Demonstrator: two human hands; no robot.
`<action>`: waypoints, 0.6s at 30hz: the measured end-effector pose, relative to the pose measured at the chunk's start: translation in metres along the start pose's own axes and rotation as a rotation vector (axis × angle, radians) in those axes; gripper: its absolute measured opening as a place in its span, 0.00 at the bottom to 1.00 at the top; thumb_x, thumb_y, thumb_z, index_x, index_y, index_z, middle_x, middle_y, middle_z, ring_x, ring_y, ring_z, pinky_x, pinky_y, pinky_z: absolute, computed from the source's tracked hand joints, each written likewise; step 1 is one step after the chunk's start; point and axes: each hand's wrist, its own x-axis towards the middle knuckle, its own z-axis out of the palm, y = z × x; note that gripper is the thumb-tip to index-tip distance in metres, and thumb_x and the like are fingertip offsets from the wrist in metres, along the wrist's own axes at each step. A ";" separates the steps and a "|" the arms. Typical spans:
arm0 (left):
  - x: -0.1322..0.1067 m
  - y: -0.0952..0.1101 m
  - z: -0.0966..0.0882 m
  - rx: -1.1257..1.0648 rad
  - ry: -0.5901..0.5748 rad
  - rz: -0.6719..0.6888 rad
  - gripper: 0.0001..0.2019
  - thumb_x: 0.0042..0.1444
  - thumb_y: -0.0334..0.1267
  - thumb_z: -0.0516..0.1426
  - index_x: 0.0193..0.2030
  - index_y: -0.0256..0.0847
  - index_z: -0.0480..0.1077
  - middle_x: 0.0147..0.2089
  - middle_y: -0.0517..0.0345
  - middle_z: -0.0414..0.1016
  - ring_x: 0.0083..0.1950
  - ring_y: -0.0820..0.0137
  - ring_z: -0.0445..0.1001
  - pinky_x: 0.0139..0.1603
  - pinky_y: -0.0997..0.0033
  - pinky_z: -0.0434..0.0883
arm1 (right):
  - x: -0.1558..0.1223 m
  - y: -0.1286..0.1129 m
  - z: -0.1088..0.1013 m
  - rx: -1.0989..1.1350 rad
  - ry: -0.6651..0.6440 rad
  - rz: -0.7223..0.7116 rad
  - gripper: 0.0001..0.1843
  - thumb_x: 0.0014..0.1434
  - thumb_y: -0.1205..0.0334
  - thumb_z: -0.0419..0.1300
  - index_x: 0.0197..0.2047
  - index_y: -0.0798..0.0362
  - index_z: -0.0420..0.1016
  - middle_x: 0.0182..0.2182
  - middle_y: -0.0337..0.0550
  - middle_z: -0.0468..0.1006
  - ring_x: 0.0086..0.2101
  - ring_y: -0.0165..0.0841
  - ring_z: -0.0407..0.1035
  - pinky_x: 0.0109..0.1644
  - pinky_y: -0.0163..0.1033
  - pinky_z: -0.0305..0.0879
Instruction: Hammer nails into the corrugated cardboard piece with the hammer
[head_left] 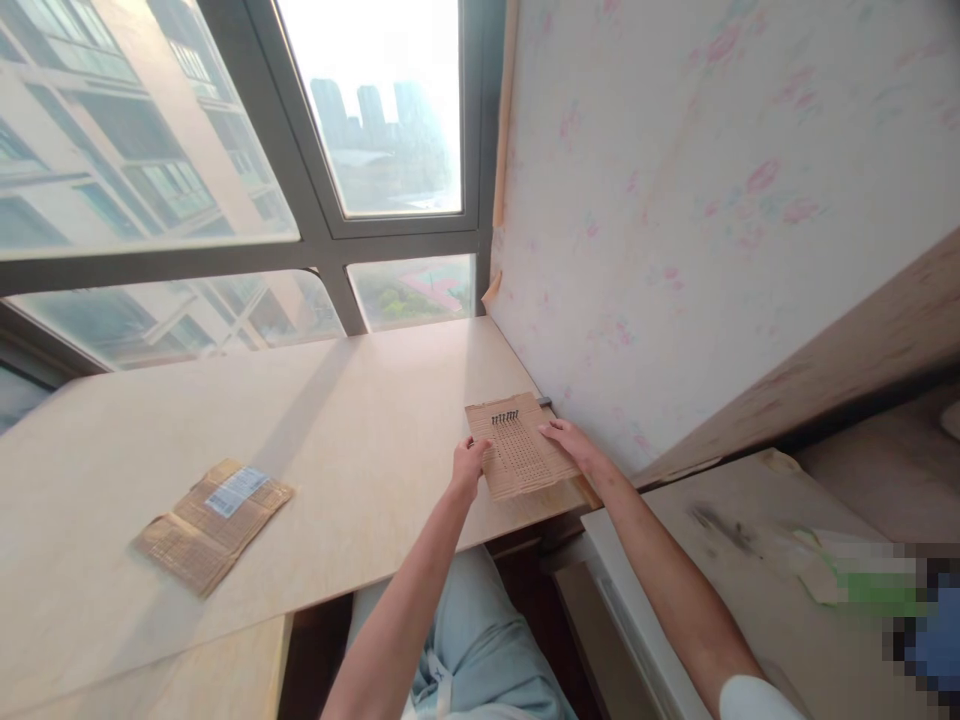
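Observation:
A small piece of brown cardboard [519, 452] lies on the pale wooden table [360, 440], close to the right wall. It is pierced with rows of small holes, and a short row of dark screws [505, 416] stands along its far edge. My left hand [470, 463] grips its left edge with curled fingers. My right hand [571, 441] rests on its right edge, fingers laid flat over the card.
A flattened cardboard package [214, 522] with a white shipping label lies at the table's left front. Large windows [225, 150] run behind the table. A floral-papered wall [712, 200] stands on the right, with a lower wooden surface [757, 590] beside it.

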 end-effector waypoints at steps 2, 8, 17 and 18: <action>-0.004 0.000 0.000 -0.026 -0.043 0.000 0.13 0.51 0.36 0.59 0.44 0.34 0.70 0.46 0.41 0.76 0.43 0.65 0.75 0.41 0.67 0.70 | -0.005 -0.001 0.001 0.040 -0.041 0.024 0.07 0.54 0.61 0.62 0.35 0.56 0.78 0.32 0.53 0.83 0.32 0.42 0.77 0.37 0.46 0.73; -0.017 0.011 -0.005 -0.036 -0.004 0.054 0.11 0.48 0.35 0.59 0.40 0.37 0.71 0.44 0.47 0.78 0.44 0.64 0.75 0.41 0.68 0.70 | -0.011 -0.005 0.013 0.031 -0.093 0.058 0.08 0.51 0.58 0.64 0.33 0.54 0.78 0.31 0.51 0.84 0.33 0.41 0.78 0.38 0.43 0.73; -0.045 0.018 -0.056 -0.023 0.176 0.193 0.09 0.45 0.29 0.57 0.36 0.37 0.71 0.41 0.48 0.78 0.43 0.64 0.75 0.42 0.68 0.69 | -0.025 -0.017 0.070 -0.089 -0.196 -0.033 0.13 0.48 0.54 0.64 0.34 0.53 0.80 0.34 0.48 0.84 0.38 0.45 0.77 0.44 0.45 0.70; -0.049 0.017 -0.066 -0.022 0.192 0.209 0.10 0.45 0.30 0.57 0.37 0.37 0.71 0.41 0.48 0.79 0.43 0.64 0.75 0.43 0.69 0.69 | -0.028 -0.018 0.080 -0.100 -0.212 -0.044 0.14 0.48 0.53 0.64 0.35 0.53 0.80 0.34 0.48 0.84 0.38 0.45 0.76 0.44 0.45 0.70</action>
